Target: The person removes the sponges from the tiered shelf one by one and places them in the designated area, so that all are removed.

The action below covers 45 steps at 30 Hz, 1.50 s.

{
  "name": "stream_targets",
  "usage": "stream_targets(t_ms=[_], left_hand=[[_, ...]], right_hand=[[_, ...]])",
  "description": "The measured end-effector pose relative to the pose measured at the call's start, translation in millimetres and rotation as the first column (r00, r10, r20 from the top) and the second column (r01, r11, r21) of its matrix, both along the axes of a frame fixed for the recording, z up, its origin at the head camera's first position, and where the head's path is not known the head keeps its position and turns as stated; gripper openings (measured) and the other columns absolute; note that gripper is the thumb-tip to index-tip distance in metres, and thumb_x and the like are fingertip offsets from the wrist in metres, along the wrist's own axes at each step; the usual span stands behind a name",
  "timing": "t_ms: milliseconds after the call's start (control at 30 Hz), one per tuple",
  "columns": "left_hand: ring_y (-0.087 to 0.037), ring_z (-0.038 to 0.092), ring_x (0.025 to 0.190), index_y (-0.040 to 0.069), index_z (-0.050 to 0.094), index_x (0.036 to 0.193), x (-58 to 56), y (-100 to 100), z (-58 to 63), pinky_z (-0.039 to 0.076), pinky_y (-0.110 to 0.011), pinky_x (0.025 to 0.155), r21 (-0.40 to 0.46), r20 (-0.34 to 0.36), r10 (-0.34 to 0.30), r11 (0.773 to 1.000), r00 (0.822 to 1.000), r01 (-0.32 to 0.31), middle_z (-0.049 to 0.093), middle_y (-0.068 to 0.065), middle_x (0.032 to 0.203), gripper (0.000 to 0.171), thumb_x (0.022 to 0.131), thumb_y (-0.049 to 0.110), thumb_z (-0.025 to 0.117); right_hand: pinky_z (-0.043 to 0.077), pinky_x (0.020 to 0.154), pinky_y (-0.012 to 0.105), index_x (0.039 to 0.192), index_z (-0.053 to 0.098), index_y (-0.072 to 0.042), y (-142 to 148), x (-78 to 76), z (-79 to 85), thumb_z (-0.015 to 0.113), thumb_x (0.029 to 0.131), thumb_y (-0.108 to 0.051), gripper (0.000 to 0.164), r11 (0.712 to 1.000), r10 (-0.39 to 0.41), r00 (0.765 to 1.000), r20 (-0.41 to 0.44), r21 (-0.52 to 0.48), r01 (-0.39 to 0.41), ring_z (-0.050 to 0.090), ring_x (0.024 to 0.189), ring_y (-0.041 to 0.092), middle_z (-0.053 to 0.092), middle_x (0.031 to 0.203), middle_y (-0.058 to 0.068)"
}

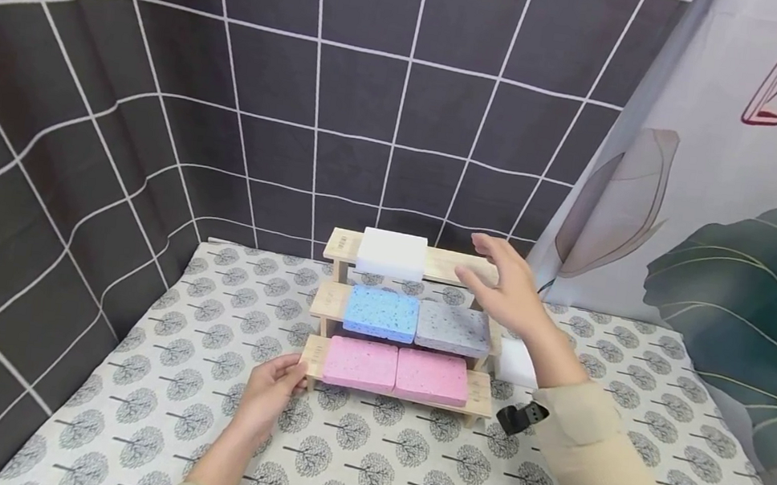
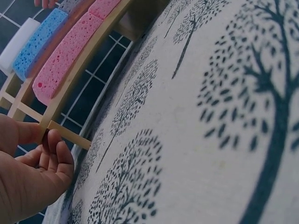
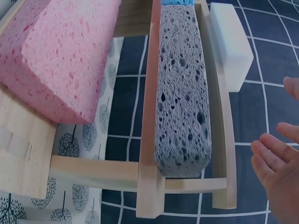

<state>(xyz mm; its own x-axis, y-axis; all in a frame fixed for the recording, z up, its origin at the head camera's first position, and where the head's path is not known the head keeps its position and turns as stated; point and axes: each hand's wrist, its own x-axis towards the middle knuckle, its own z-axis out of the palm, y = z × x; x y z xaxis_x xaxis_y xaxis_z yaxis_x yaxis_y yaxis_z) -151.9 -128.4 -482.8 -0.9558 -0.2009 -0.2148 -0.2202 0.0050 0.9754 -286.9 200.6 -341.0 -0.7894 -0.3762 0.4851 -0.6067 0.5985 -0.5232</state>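
Note:
A three-step wooden rack stands on the tablecloth. My left hand pinches the left end of its lowest step between thumb and curled fingers, also plain in the left wrist view. Side by side on that step lie two pink sponges. The middle step carries a blue sponge and a grey sponge. A white sponge block sits toward the left of the top step. My right hand, fingers spread and holding nothing, hovers by the top step's right end.
Another white block lies on the table right of the rack, partly behind my right forearm. A black strap shows at the right wrist. Behind the table hangs a dark grid-patterned curtain; a leaf-print cloth hangs on the right.

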Motion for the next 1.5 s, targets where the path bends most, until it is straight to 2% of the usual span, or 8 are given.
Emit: stream_targets(t_ms=[600,900,1133,1333,1500], left_hand=[[-0.018,0.062,0.088,-0.013,0.053,0.134,0.8,-1,2.1,0.058,-0.023,0.076,0.02,-0.021,-0.012,1.0,1.0,0.013,0.067,-0.015,0.106,0.037,0.103,0.007,0.056],[-0.017,0.062,0.087,-0.012,0.054,0.133,-0.4,-1,-0.1,0.059,-0.024,0.077,0.023,-0.014,-0.003,1.0,1.0,0.004,0.066,-0.014,0.104,0.037,0.102,0.008,0.057],[-0.017,0.061,0.087,-0.013,0.053,0.134,0.1,-1,-0.2,0.058,-0.023,0.077,0.019,-0.018,-0.004,1.0,1.0,0.005,0.065,-0.013,0.105,0.038,0.102,0.008,0.057],[-0.018,0.062,0.088,-0.013,0.053,0.133,0.3,-1,-1.4,0.059,-0.024,0.076,0.029,-0.025,-0.001,1.0,1.0,0.002,0.065,-0.014,0.106,0.037,0.102,0.007,0.058],[-0.018,0.062,0.088,-0.013,0.053,0.133,0.3,-1,-0.8,0.059,-0.023,0.076,0.037,-0.032,-0.002,0.999,0.999,0.003,0.065,-0.015,0.106,0.037,0.101,0.007,0.058]], right_hand=[[0.04,0.109,0.06,0.149,0.046,-0.004,-25,-10.5,-3.6,0.068,0.096,-0.032,0.064,0.998,0.007,0.997,0.075,0.068,-0.012,0.051,0.129,0.041,0.053,0.142,0.017],[0.036,0.115,0.054,0.148,0.047,-0.003,-36,-16.4,-4.8,0.072,0.093,-0.033,0.067,0.995,0.028,0.997,0.079,0.092,-0.035,0.047,0.135,0.036,0.053,0.143,0.017],[0.033,0.117,0.055,0.149,0.045,-0.002,-45,-18.1,-1.9,0.075,0.091,-0.034,0.072,0.99,0.047,0.994,0.101,0.131,-0.06,0.044,0.137,0.037,0.05,0.145,0.017],[0.035,0.116,0.055,0.15,0.043,-0.001,-50,-20.0,-3.4,0.075,0.091,-0.033,0.074,0.988,0.061,0.991,0.12,0.135,-0.077,0.046,0.134,0.038,0.05,0.142,0.021],[0.036,0.114,0.055,0.151,0.043,-0.003,-56,-21.5,-1.8,0.076,0.09,-0.038,0.078,0.986,0.051,0.992,0.115,0.152,-0.068,0.047,0.133,0.037,0.05,0.142,0.019]])
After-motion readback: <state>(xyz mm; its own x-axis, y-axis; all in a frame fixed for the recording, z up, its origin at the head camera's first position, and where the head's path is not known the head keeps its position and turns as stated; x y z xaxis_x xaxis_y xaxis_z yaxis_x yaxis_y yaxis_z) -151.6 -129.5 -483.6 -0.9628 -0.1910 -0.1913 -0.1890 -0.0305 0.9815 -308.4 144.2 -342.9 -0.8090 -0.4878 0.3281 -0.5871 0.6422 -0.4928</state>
